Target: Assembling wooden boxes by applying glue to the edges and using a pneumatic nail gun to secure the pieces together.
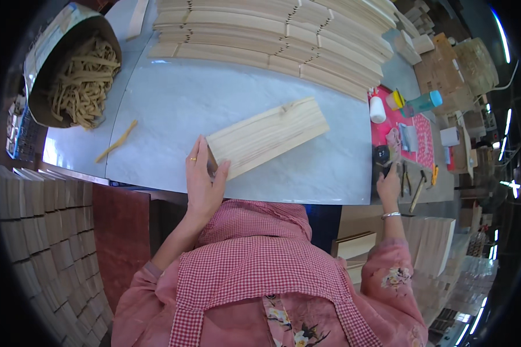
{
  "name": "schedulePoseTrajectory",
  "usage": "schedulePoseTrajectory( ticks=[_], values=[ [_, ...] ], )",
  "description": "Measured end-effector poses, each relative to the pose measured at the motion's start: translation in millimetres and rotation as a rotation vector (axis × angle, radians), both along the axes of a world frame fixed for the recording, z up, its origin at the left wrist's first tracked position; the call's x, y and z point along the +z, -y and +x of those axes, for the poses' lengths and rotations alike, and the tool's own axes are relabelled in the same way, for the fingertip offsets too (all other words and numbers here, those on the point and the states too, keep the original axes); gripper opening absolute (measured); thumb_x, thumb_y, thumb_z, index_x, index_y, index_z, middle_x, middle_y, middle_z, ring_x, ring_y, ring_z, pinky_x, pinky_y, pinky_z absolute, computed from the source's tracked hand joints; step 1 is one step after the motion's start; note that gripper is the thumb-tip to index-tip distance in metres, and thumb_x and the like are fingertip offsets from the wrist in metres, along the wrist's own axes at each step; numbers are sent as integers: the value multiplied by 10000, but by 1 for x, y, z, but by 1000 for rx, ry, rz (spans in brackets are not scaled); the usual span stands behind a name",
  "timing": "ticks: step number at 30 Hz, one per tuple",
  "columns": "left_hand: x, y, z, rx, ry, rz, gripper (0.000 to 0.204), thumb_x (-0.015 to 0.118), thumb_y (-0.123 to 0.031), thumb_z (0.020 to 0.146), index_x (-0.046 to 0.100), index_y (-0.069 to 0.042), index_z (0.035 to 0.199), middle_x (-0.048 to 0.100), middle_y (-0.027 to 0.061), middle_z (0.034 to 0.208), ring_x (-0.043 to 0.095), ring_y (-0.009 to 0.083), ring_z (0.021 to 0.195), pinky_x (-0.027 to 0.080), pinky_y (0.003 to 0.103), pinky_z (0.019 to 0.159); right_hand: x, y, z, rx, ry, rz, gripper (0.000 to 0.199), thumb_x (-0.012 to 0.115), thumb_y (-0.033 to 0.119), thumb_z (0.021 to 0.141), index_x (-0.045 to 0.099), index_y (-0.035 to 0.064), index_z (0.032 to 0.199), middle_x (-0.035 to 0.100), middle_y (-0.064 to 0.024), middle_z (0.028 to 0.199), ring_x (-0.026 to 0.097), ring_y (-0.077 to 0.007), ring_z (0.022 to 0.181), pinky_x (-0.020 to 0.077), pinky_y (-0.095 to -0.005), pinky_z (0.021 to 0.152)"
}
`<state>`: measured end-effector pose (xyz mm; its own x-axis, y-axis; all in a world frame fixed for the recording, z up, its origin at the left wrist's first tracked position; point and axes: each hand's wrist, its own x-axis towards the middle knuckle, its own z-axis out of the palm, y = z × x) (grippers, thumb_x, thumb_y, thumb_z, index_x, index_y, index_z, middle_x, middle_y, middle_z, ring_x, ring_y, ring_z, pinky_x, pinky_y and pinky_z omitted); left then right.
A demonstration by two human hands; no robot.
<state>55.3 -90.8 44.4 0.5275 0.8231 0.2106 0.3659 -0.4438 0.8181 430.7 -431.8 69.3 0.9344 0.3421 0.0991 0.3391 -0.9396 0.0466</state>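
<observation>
A pale wooden piece (272,136) slants over the white tabletop (185,104) — its left end clasped by the left hand (206,182). The right hand (388,186), well apart, is beside a black round object (381,154) — whether gripping anything, I cannot tell.

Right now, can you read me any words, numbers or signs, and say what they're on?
None can be read.
Cardboard box: pale patch, maybe a label, too small to read.
Blue-capped bottle: no writing clear enough to read.
Wooden piece at the left hand: only grain shows.
</observation>
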Motion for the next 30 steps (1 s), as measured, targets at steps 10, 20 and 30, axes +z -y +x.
schedulePoseTrajectory(
  ticks=[10,20,30],
  values=[
    [16,11,4,80,-73,-88,624,668,-146,944,418,40,1485,439,222,1468,495,347,1277,422,438,1057,30,-108,-2,471,223,516,280,650,90,872,668,11,1139,660,-161,1061,624,-330,928,503,-403,842],
    [22,14,8,135,-56,-270,593,657,-102,944,440,-4,1487,470,164,1366,510,294,1224,431,422,1034,-12,-267,-29,545,-476,742,218,664,163,884,707,4,1026,644,-139,962,623,-276,835,523,-364,762],
    [43,5,0,162,93,-424,595,619,-3,917,448,-16,1487,455,151,1396,488,272,1255,416,416,1051,21,-245,-61,515,-357,888,114,660,63,854,696,26,956,643,-112,907,609,-256,806,515,-377,765]
  ],
)
